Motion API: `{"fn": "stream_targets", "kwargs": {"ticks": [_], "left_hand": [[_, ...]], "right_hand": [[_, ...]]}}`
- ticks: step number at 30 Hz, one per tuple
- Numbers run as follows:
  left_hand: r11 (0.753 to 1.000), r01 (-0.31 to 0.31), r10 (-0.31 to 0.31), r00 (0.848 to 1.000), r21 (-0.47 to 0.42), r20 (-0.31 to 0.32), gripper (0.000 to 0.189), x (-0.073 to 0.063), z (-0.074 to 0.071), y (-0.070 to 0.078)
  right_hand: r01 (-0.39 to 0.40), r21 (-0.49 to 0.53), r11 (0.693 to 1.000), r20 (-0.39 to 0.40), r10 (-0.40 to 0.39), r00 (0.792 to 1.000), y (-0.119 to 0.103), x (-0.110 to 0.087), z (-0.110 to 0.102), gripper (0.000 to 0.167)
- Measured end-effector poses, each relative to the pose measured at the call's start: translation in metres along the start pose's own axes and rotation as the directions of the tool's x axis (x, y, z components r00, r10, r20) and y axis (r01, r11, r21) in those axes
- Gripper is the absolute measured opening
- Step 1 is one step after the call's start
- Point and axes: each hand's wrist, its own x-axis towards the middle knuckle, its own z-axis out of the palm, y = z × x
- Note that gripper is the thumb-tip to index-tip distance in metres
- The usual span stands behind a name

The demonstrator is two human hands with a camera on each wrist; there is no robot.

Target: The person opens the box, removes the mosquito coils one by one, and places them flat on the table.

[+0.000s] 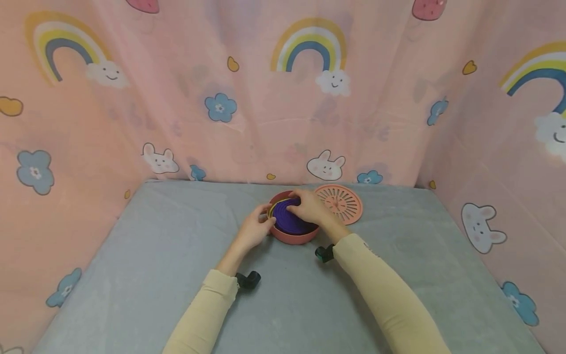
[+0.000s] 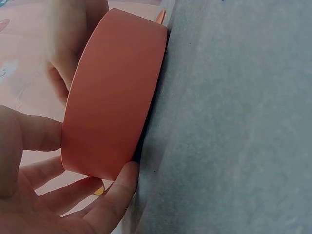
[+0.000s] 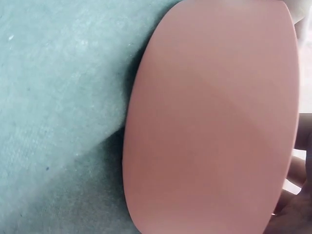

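A round pink bowl (image 1: pixel 295 237) stands on the grey cloth at the middle back of the table. In it lies a purple ridged disc (image 1: pixel 287 222) with a thin yellow edge showing on its left. My left hand (image 1: pixel 264 224) grips the bowl's left wall, thumb and fingers curled round it. The left wrist view shows that wall (image 2: pixel 114 97) close up, with my fingers (image 2: pixel 117 195) under its edge. My right hand (image 1: pixel 298 205) lies on top of the disc, fingers bent over its far rim. The bowl's wall (image 3: pixel 209 117) fills the right wrist view.
A flat pink perforated lid (image 1: pixel 340 203) lies just right of the bowl, behind my right hand. Grey cloth (image 1: pixel 146 255) covers the table. Pink printed curtains (image 1: pixel 247 113) close off the back and both sides.
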Motion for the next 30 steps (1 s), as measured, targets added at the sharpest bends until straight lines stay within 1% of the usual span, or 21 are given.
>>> {"fn": "stream_targets", "kwargs": {"ticks": [11,21,30], "left_hand": [[1.0,0.003,-0.003,1.0,-0.007,0.003,0.049,0.0009,0.0007,-0.0017],[1.0,0.009,-0.009,1.0,0.002,0.003,0.048,0.0002,-0.0002,-0.0007],[1.0,0.005,-0.005,1.0,0.002,0.006,0.048,-0.0007,-0.0007,-0.0012]], "right_hand": [[0.01,-0.032,0.999,0.019,-0.009,1.0,-0.0007,-0.0028,-0.0015,0.043],[-0.008,0.023,1.0,0.011,0.008,1.0,0.0007,-0.0038,-0.0046,0.044],[-0.029,-0.026,0.999,0.056,0.03,0.998,0.0004,-0.0049,-0.0039,0.046]]}}
